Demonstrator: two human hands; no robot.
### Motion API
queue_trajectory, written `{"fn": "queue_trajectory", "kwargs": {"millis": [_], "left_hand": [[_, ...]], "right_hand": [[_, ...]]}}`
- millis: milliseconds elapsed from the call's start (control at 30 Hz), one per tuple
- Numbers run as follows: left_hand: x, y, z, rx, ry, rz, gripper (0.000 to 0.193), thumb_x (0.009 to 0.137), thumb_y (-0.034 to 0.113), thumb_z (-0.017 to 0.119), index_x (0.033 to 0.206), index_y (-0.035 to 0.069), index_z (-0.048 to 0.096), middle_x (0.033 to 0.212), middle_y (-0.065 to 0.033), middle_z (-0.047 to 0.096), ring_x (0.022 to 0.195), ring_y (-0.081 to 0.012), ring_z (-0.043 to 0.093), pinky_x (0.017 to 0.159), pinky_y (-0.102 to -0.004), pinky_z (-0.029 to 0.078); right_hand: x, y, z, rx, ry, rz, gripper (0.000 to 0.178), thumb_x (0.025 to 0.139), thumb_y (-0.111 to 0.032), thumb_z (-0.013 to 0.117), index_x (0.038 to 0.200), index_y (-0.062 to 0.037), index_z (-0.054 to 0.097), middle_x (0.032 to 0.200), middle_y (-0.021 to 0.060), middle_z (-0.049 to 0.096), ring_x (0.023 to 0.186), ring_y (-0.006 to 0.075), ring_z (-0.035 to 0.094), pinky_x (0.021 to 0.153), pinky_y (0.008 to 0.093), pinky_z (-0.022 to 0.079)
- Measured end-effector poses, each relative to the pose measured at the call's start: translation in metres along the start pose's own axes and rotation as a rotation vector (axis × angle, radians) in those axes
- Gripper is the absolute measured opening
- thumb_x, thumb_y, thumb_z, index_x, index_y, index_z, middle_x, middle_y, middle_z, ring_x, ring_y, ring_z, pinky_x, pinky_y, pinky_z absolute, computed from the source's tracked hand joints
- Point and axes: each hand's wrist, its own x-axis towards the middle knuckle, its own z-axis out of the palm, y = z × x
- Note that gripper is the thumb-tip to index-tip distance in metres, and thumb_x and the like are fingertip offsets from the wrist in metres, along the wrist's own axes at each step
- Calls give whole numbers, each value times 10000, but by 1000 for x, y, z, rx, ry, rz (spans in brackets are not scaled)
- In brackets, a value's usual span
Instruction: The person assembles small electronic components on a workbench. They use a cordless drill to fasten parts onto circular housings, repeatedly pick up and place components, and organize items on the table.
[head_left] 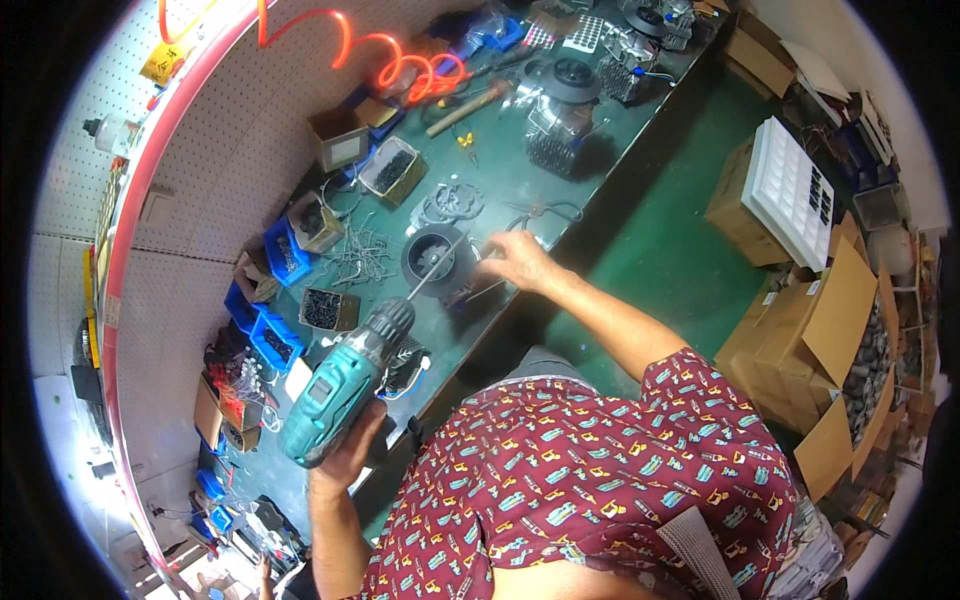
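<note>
My left hand (352, 445) is wrapped round the grip of a teal cordless drill (335, 395). The drill's long thin bit (438, 268) slants up and across the open top of a black round housing (412, 262) on the bench. Metal parts show inside the housing, but the bit's exact contact point is hard to see. At the right side of the housing, my right hand (518, 262) has its fingers curled against it; the fingertips are partly hidden. Scissors-like pliers (540, 211) lie just beyond that hand. Grey ring-shaped parts (447, 203) lie behind the housing.
Boxes of dark screws (330, 310) and blue bins (275, 338) line the bench's left side, near loose metal rods (362, 255). Farther back are a hammer (467, 110), a motor assembly (560, 115) and an orange coiled hose (400, 75). Cartons (790, 325) stand to the right.
</note>
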Motion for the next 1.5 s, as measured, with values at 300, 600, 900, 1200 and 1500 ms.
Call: {"fn": "queue_trajectory", "kwargs": {"millis": [300, 600, 900, 1200, 1500], "left_hand": [[97, 82, 6, 312, -394, 2, 255, 789, 98, 792, 1019, 32, 705, 805, -125, 710, 691, -226, 684, 663, -343, 533], [116, 79, 10, 505, -470, 57, 289, 760, 177, 812, 1005, 54, 721, 828, -150, 724, 760, -320, 717, 689, -374, 558], [122, 94, 16, 571, -494, -24, 268, 769, 193, 801, 976, 45, 716, 836, -159, 720, 770, -338, 714, 692, -382, 562], [163, 117, 15, 727, -616, -7, 280, 765, 263, 795, 912, 41, 706, 795, -172, 706, 775, -357, 702, 723, -423, 568], [182, 126, 24, 736, -720, -50, 251, 783, 229, 776, 935, 41, 708, 811, -167, 714, 776, -333, 711, 732, -415, 569]], "right_hand": [[-28, 21, 45, 243, 236, -6, 305, 803, -146, 725, 1070, -3, 698, 751, 121, 658, 662, 173, 623, 643, 324, 508], [-31, 20, 64, 159, 320, -151, 191, 879, -140, 671, 1009, -3, 645, 918, 182, 672, 854, 346, 668, 751, 414, 521], [-36, 22, 67, 185, 304, -166, 187, 907, -156, 640, 1044, -34, 604, 975, 187, 653, 917, 392, 649, 772, 447, 514], [-40, 16, 64, 133, 309, -189, 193, 913, -168, 642, 1051, -40, 600, 989, 171, 643, 913, 396, 649, 754, 449, 519], [-41, 22, 65, 120, 326, -248, 179, 903, -151, 639, 1042, -43, 608, 976, 155, 633, 880, 387, 647, 718, 458, 518]]}}
